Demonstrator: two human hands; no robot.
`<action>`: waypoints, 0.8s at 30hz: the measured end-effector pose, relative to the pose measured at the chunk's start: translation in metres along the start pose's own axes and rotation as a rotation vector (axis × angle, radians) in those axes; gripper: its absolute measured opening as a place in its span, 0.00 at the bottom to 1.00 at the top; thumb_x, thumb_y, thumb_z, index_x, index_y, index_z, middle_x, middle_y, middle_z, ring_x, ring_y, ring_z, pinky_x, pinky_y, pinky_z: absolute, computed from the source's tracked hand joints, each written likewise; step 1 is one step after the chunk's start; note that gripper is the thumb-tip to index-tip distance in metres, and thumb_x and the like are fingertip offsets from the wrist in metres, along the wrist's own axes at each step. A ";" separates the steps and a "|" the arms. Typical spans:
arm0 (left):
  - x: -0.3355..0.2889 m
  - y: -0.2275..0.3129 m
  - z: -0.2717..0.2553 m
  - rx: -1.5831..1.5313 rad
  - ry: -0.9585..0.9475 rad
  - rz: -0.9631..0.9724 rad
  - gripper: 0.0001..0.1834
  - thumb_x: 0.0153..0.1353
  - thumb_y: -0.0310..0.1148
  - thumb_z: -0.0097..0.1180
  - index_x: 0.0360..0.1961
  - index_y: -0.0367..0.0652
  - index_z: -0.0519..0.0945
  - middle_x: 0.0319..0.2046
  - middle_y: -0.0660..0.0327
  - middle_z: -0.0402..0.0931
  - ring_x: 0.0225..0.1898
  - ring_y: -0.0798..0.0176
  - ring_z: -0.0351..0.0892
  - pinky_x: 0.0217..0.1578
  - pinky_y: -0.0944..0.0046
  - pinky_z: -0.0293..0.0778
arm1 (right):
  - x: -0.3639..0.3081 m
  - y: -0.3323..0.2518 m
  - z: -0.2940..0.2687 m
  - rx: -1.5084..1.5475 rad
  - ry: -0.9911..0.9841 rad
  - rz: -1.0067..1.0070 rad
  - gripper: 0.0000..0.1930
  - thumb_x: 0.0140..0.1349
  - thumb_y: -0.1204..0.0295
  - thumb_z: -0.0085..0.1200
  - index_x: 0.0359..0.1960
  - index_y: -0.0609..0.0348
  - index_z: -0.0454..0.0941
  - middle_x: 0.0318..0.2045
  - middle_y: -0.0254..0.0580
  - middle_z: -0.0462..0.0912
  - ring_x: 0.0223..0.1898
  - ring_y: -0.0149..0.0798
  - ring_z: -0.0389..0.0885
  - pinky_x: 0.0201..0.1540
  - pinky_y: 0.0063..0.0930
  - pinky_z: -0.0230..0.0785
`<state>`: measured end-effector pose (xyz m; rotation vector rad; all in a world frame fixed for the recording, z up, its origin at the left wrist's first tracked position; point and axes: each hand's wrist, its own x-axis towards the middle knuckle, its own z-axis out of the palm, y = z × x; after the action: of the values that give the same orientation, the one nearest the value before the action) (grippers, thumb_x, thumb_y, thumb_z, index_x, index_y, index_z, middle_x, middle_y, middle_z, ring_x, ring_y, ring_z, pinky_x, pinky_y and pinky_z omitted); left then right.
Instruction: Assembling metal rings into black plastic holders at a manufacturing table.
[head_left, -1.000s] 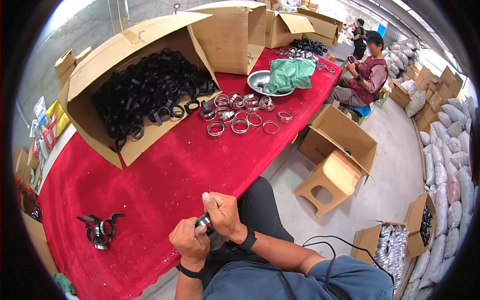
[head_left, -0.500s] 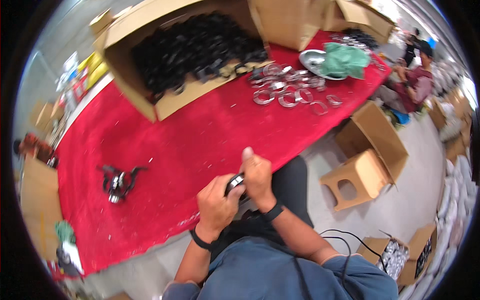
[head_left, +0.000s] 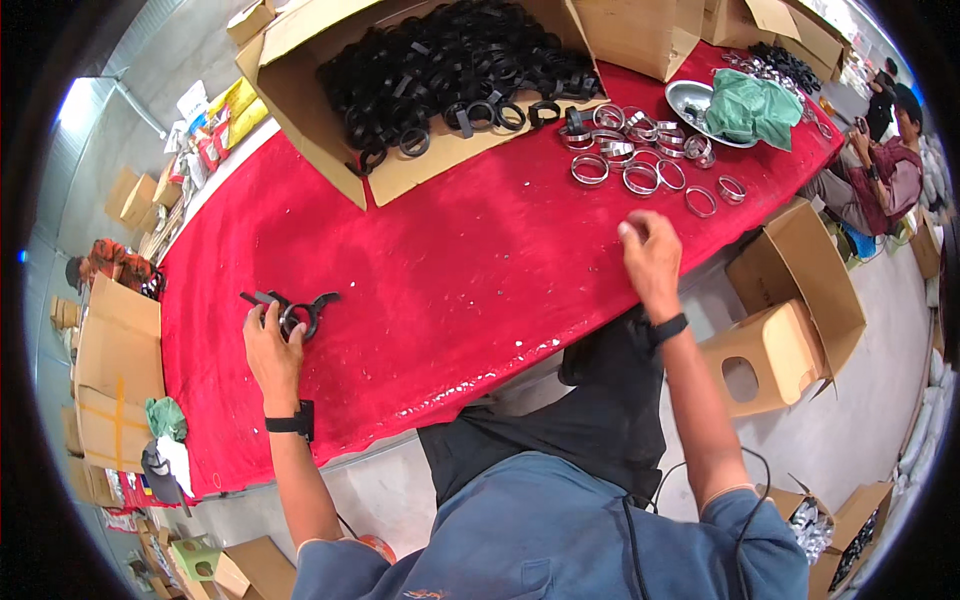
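My left hand [head_left: 272,358] is at the left of the red-covered table, over a small group of black rings with strap-like ends [head_left: 312,310]. Its thumb and fingers are curled about a black ring [head_left: 291,322] with a silvery inside, partly hidden by the fingertips. My right hand [head_left: 653,262] is in the air above the table's near edge, with thumb and fingers apart and nothing in them. Beyond it lie several loose silver metal rings [head_left: 641,179], the nearest a short way from my fingertips.
A large cardboard box [head_left: 300,150] on its side holds a heap of black rings [head_left: 450,70]. A metal bowl [head_left: 685,97] with a green plastic bag [head_left: 755,108] stands at the far right. A stool [head_left: 765,362] and open carton are beside the table; a person [head_left: 880,180] sits beyond.
My hands were together over the table's near edge around a black and silver ring. The left has moved left to the black rings, the right up and right towards the silver rings.
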<state>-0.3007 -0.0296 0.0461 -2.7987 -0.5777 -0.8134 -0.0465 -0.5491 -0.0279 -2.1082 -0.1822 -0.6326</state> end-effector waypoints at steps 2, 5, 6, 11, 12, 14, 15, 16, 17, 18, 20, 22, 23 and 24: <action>0.009 0.005 0.020 -0.078 0.029 -0.017 0.29 0.58 0.32 0.77 0.60 0.37 0.84 0.64 0.40 0.78 0.65 0.36 0.77 0.67 0.45 0.74 | 0.034 0.046 -0.013 -0.265 0.043 -0.191 0.19 0.63 0.70 0.70 0.56 0.59 0.85 0.54 0.56 0.85 0.55 0.58 0.84 0.58 0.50 0.77; 0.034 0.051 0.034 -0.133 0.027 0.082 0.26 0.58 0.32 0.77 0.57 0.37 0.85 0.64 0.41 0.79 0.64 0.36 0.78 0.66 0.45 0.75 | 0.068 0.074 -0.009 -0.391 0.070 -0.105 0.27 0.62 0.69 0.72 0.64 0.52 0.83 0.70 0.63 0.74 0.66 0.63 0.78 0.68 0.52 0.75; 0.043 0.067 0.040 -0.179 0.015 0.124 0.24 0.58 0.32 0.76 0.56 0.38 0.85 0.64 0.41 0.79 0.64 0.37 0.78 0.66 0.45 0.75 | 0.072 0.083 -0.006 -0.392 0.072 -0.104 0.27 0.62 0.69 0.72 0.64 0.52 0.83 0.70 0.63 0.74 0.66 0.63 0.78 0.68 0.52 0.75; 0.101 0.137 0.086 -0.383 -0.043 0.278 0.21 0.60 0.34 0.74 0.54 0.40 0.87 0.62 0.44 0.81 0.64 0.38 0.79 0.65 0.45 0.77 | 0.078 0.119 0.011 -0.253 -0.084 -0.094 0.13 0.61 0.67 0.73 0.46 0.55 0.90 0.55 0.49 0.85 0.57 0.52 0.84 0.58 0.48 0.79; 0.115 0.152 0.097 -0.407 -0.056 0.307 0.21 0.60 0.34 0.74 0.53 0.39 0.87 0.61 0.44 0.82 0.64 0.38 0.80 0.65 0.45 0.77 | 0.077 0.122 0.006 -0.211 -0.092 -0.088 0.12 0.60 0.67 0.74 0.43 0.56 0.90 0.53 0.47 0.86 0.54 0.49 0.86 0.56 0.45 0.79; 0.145 0.173 0.117 -0.489 -0.141 0.290 0.23 0.59 0.32 0.74 0.56 0.39 0.86 0.58 0.41 0.82 0.61 0.36 0.81 0.62 0.45 0.78 | 0.074 0.120 0.000 0.049 -0.192 -0.009 0.11 0.60 0.68 0.75 0.41 0.59 0.91 0.54 0.45 0.85 0.51 0.43 0.86 0.53 0.38 0.80; 0.159 0.179 0.132 -0.485 -0.119 0.286 0.24 0.60 0.31 0.73 0.58 0.39 0.85 0.58 0.41 0.82 0.61 0.36 0.81 0.62 0.45 0.78 | 0.072 0.118 -0.003 0.103 -0.212 -0.002 0.11 0.60 0.69 0.75 0.42 0.59 0.91 0.55 0.45 0.84 0.50 0.40 0.85 0.53 0.35 0.79; 0.173 0.181 0.147 -0.482 -0.096 0.288 0.26 0.60 0.31 0.72 0.60 0.39 0.84 0.57 0.40 0.82 0.61 0.35 0.81 0.61 0.45 0.78 | 0.072 0.117 -0.006 0.155 -0.228 0.007 0.12 0.60 0.69 0.75 0.42 0.60 0.91 0.56 0.45 0.84 0.49 0.38 0.84 0.52 0.33 0.79; 0.188 0.188 0.161 -0.469 -0.095 0.285 0.26 0.60 0.31 0.72 0.60 0.39 0.84 0.57 0.40 0.82 0.61 0.35 0.81 0.61 0.45 0.78 | 0.074 0.120 -0.012 0.185 -0.255 0.050 0.13 0.60 0.69 0.76 0.43 0.61 0.91 0.59 0.46 0.83 0.49 0.37 0.84 0.53 0.32 0.78; 0.204 0.198 0.174 -0.447 -0.083 0.292 0.27 0.61 0.30 0.71 0.62 0.40 0.83 0.58 0.40 0.81 0.61 0.35 0.81 0.61 0.45 0.78 | 0.075 0.121 -0.020 0.190 -0.255 0.084 0.12 0.61 0.70 0.75 0.44 0.62 0.91 0.59 0.46 0.83 0.48 0.37 0.83 0.53 0.32 0.77; 0.233 0.216 0.199 -0.435 -0.070 0.316 0.28 0.61 0.30 0.69 0.64 0.40 0.82 0.60 0.40 0.80 0.62 0.35 0.80 0.62 0.44 0.78 | 0.074 0.129 -0.028 0.267 -0.251 0.128 0.12 0.62 0.72 0.73 0.45 0.62 0.90 0.56 0.45 0.84 0.48 0.36 0.83 0.53 0.32 0.77; 0.261 0.243 0.224 -0.321 -0.154 0.309 0.34 0.65 0.30 0.65 0.73 0.43 0.75 0.69 0.34 0.72 0.69 0.30 0.73 0.70 0.43 0.72 | 0.070 0.133 -0.041 0.188 -0.212 -0.018 0.11 0.64 0.74 0.70 0.47 0.61 0.89 0.52 0.44 0.85 0.48 0.37 0.84 0.52 0.33 0.77; 0.274 0.226 0.246 -0.317 -0.011 0.350 0.30 0.66 0.26 0.56 0.71 0.53 0.79 0.65 0.38 0.76 0.64 0.31 0.78 0.65 0.39 0.76 | 0.071 0.121 -0.035 0.170 -0.196 -0.076 0.11 0.63 0.75 0.70 0.47 0.60 0.88 0.50 0.45 0.85 0.49 0.41 0.85 0.53 0.36 0.79; 0.284 0.211 0.260 -0.326 -0.078 0.328 0.33 0.67 0.26 0.53 0.74 0.58 0.77 0.65 0.37 0.76 0.65 0.29 0.77 0.67 0.38 0.74 | 0.071 0.107 -0.029 0.079 -0.199 -0.168 0.13 0.61 0.74 0.72 0.47 0.59 0.88 0.48 0.46 0.86 0.50 0.47 0.86 0.53 0.39 0.80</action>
<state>0.1310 -0.0630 -0.0282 -3.1065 0.0156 -0.7902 0.0418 -0.6425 -0.0566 -2.0917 -0.4926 -0.5039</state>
